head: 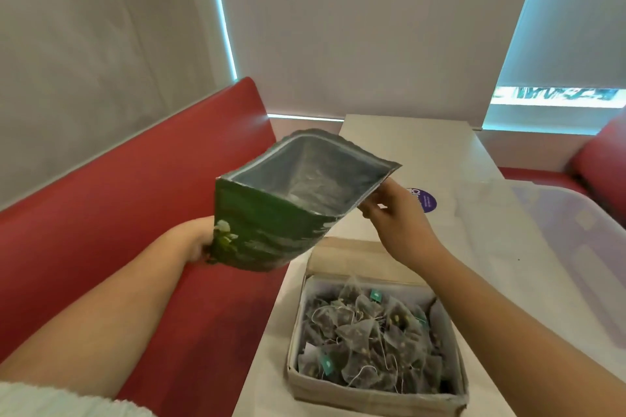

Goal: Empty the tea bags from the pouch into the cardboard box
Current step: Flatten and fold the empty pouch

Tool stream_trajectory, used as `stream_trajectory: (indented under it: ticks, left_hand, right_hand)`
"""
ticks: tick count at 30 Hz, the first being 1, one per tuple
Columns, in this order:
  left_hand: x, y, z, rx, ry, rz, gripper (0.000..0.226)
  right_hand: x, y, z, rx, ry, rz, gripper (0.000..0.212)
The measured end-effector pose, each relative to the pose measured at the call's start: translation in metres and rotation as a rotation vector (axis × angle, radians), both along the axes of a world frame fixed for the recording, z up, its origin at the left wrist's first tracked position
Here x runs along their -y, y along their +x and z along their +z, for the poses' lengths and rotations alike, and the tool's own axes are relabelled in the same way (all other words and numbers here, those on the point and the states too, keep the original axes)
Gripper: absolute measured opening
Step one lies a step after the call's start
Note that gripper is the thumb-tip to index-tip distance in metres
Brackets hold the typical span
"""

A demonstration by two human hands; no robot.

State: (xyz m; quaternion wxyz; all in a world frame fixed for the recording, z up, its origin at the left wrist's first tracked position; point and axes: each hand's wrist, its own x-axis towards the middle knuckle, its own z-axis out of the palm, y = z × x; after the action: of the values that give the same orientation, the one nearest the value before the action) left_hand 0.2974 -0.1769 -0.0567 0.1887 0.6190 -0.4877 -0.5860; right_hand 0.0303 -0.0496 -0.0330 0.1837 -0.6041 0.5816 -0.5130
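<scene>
A green foil pouch (271, 223) is held in the air above the table's left edge, its mouth wide open toward me; the silver inside looks empty. My left hand (200, 240) grips the pouch's bottom end. My right hand (389, 213) pinches the right corner of the pouch's open mouth. Below, a shallow cardboard box (372, 396) sits on the table, filled with several grey pyramid tea bags (366, 332) with strings and small teal tags.
The white table (406, 145) runs away from me. A clear plastic bin lid (559, 247) lies at the right, a purple round sticker (426, 201) behind my right hand. A red bench (135, 196) lines the left; window blinds hang behind.
</scene>
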Motion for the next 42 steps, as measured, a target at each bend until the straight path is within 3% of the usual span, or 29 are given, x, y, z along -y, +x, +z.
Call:
stream_trajectory:
  ticks: [3, 7, 10, 12, 15, 19, 24, 29, 36, 42]
  left_hand:
    - [0.003, 0.003, 0.006, -0.021, -0.059, -0.107, 0.024]
    - [0.007, 0.001, 0.022, -0.259, -0.151, -0.168, 0.062]
    - [-0.001, -0.007, 0.033, -0.262, -0.292, -0.215, 0.075]
    - [-0.002, -0.014, 0.035, -0.22, -0.425, -0.199, 0.06]
    - [-0.004, -0.027, 0.037, -0.249, -0.572, -0.135, 0.018]
    - [-0.004, -0.044, 0.032, -0.337, -0.63, 0.034, 0.015]
    - [-0.013, -0.078, 0.026, -0.153, -0.833, 0.218, 0.023]
    - [-0.025, -0.097, 0.025, 0.098, -1.052, 0.196, 0.026]
    - [-0.021, -0.094, 0.024, 0.137, -1.133, 0.143, 0.028]
    - [-0.022, -0.092, 0.03, 0.064, -1.099, 0.102, 0.026]
  right_hand:
    - [0.012, -0.009, 0.008, 0.061, -0.014, -0.09, 0.014]
    - [0.023, -0.019, 0.023, 0.116, -0.043, -0.179, 0.02]
    - [0.029, -0.027, 0.033, 0.152, -0.045, -0.224, 0.02]
    - [0.032, -0.03, 0.039, 0.135, -0.055, -0.247, 0.017]
    - [0.031, -0.03, 0.048, 0.131, -0.09, -0.255, 0.017]
    - [0.021, -0.02, 0.039, 0.301, -0.025, -0.141, 0.022]
    - [0.011, 0.006, -0.002, 0.288, 0.097, -0.155, 0.03]
    - [0.009, 0.005, -0.008, 0.167, -0.043, -0.283, 0.025]
    - [0.003, -0.022, -0.008, 0.051, -0.068, -0.338, 0.021]
    - [0.0, -0.037, 0.001, 0.164, -0.013, -0.238, 0.024]
